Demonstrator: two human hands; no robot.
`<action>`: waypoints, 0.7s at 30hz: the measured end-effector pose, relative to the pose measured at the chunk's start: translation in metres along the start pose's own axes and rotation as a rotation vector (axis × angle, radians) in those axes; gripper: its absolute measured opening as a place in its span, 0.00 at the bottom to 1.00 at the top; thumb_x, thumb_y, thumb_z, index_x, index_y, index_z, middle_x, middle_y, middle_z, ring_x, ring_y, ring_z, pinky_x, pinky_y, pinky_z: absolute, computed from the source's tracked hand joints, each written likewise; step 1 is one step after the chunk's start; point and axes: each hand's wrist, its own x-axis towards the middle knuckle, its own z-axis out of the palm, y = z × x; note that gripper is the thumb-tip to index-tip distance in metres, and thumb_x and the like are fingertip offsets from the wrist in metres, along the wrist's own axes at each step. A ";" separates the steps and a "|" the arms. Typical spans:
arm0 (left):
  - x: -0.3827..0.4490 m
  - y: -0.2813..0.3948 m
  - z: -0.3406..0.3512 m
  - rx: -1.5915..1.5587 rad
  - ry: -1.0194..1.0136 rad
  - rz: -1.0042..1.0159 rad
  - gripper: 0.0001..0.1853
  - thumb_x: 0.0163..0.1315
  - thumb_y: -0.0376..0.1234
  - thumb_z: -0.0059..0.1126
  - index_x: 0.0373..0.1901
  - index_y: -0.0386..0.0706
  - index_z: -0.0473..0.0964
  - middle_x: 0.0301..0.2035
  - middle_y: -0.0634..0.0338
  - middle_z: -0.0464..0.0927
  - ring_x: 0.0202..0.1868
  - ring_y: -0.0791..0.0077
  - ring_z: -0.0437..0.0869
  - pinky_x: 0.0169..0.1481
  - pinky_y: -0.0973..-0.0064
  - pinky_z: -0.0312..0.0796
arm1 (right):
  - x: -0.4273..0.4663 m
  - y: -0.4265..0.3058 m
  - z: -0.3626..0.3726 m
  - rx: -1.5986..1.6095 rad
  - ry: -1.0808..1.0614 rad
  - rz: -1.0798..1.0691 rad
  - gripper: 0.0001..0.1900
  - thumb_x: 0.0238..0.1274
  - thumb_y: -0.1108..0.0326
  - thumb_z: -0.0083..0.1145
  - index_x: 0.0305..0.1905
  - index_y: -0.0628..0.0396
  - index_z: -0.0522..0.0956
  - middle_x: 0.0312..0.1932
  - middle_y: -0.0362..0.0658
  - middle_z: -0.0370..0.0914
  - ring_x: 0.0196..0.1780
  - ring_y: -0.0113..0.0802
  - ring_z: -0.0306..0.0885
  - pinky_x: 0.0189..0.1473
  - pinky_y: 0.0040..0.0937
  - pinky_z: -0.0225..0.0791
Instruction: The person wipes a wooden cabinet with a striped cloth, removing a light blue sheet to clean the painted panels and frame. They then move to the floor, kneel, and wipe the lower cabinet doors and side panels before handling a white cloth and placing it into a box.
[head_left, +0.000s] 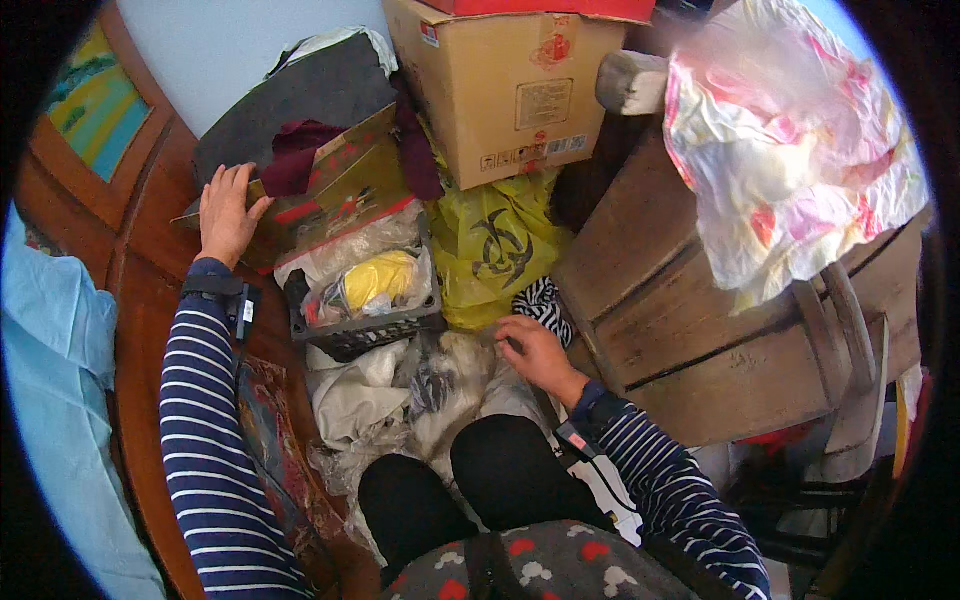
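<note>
My left hand rests on the edge of an open cardboard flap at the upper left, its fingers spread. Dark red cloth hangs over that cardboard. Just below stands a dark plastic crate holding clear plastic bags and a yellow bundle. To the right of the crate, my right hand hovers with bent fingers and nothing visible in it. Near its fingertips lie a black-and-white striped cloth and a yellow plastic bag with a black biohazard symbol.
A large cardboard box stands behind the yellow bag. Wooden furniture fills the right side, with a floral cloth draped above. Crumpled plastic bags lie before my knees. A carved wooden panel and light blue cloth are at left.
</note>
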 end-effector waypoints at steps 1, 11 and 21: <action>-0.002 0.004 -0.002 0.026 -0.002 -0.032 0.36 0.65 0.43 0.69 0.74 0.50 0.67 0.70 0.51 0.71 0.76 0.50 0.64 0.78 0.48 0.58 | -0.007 0.005 -0.003 -0.035 0.030 -0.004 0.12 0.62 0.70 0.65 0.50 0.56 0.82 0.60 0.53 0.80 0.62 0.54 0.78 0.63 0.45 0.73; -0.082 0.063 -0.035 -0.207 0.337 -0.014 0.34 0.66 0.34 0.64 0.75 0.45 0.67 0.71 0.50 0.70 0.73 0.51 0.69 0.76 0.55 0.62 | -0.016 0.057 -0.013 -0.298 0.114 0.113 0.36 0.53 0.76 0.69 0.70 0.48 0.74 0.75 0.61 0.63 0.74 0.65 0.63 0.72 0.53 0.65; -0.229 0.130 0.064 -0.648 -0.312 -0.305 0.31 0.66 0.34 0.65 0.71 0.42 0.69 0.58 0.48 0.80 0.63 0.50 0.78 0.69 0.59 0.70 | 0.006 0.105 0.013 -0.596 -0.081 0.238 0.43 0.52 0.83 0.63 0.76 0.39 0.69 0.79 0.66 0.56 0.72 0.76 0.60 0.66 0.57 0.71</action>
